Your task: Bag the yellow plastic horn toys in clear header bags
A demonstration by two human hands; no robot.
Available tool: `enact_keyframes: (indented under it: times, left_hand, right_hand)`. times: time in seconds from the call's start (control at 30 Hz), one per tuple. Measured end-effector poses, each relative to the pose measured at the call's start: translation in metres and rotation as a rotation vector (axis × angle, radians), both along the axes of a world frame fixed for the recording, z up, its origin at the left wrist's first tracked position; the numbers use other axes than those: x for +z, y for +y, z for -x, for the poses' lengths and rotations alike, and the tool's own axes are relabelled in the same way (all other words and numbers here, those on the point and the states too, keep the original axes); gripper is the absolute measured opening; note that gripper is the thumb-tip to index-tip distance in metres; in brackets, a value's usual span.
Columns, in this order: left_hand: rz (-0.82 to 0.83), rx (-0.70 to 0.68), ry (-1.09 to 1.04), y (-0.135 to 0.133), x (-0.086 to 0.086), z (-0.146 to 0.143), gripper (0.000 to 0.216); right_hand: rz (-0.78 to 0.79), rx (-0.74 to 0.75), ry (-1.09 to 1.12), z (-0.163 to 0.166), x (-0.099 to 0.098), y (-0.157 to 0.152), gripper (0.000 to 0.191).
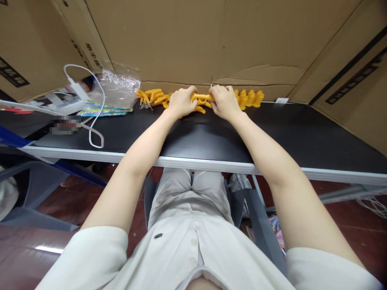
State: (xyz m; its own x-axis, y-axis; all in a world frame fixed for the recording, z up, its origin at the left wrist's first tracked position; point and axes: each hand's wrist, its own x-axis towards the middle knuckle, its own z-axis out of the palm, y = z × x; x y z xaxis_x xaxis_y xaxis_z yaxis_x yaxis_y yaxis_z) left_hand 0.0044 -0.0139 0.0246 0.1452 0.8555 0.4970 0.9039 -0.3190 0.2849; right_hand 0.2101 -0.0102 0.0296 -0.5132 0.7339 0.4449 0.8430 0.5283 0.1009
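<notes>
My left hand (182,102) and my right hand (224,101) are close together over the back of the black tabletop, fingers curled. Between them stretches a yellow plastic piece (203,97), held at either end; its exact shape is partly covered by my fingers. Other yellow pieces (199,109) lie just under and behind my hands. To the left is a heap of yellow pieces (154,95), with small metal chains (146,105) beside it. Several stubby yellow pieces (256,99) stand upright in rows right of my right hand. A thin pointed metal thing (211,81) sticks up behind my hands.
Cardboard walls (193,40) close off the back and sides of the table (287,137). On the left lie a clear plastic bag (119,82), colourful packets (105,109) and a white cable (102,90) with a plug. A white tag (282,100) sits at the back right.
</notes>
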Motion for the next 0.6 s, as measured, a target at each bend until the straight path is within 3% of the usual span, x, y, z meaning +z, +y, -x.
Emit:
enact_keyframes:
  times: [0.6]
  left_hand:
    - [0.063, 0.025, -0.014, -0.0019, 0.0, -0.0015, 0.049]
  right_hand:
    - [0.019, 0.018, -0.018, -0.0001, 0.0033, -0.0025, 0.05]
